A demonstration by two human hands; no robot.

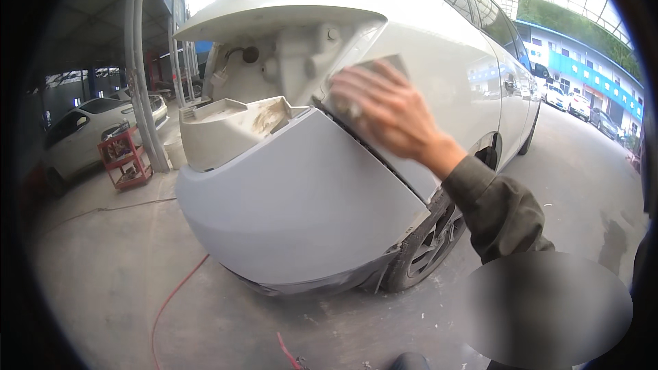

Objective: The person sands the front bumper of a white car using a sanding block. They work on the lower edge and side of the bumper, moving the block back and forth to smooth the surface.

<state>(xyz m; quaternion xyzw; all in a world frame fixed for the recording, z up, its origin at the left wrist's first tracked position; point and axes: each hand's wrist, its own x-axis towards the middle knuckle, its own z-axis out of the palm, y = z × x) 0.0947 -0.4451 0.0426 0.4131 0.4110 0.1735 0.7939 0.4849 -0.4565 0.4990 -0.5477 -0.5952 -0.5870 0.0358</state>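
Note:
My right hand [384,109], in a dark olive sleeve [497,209], reaches in from the lower right, its fingers smeared by motion. It presses a flat grey sheet [394,65], perhaps sandpaper, onto the white rear side panel [439,62] of a car. Most of the sheet is hidden under the palm. Just left of the fingers lies the open lamp recess [288,62], with no lamp in it. Below the hand, the bumper [295,199] is matte grey, and a dark gap runs between it and the panel. My left hand does not show.
The rear wheel [428,247] stands below the bumper corner. A red hose [175,294] trails over the concrete floor. At left are a metal post [140,82], a red tool cart [125,157] and another white car [86,127]. Parked cars [576,103] line a blue-and-white building at right.

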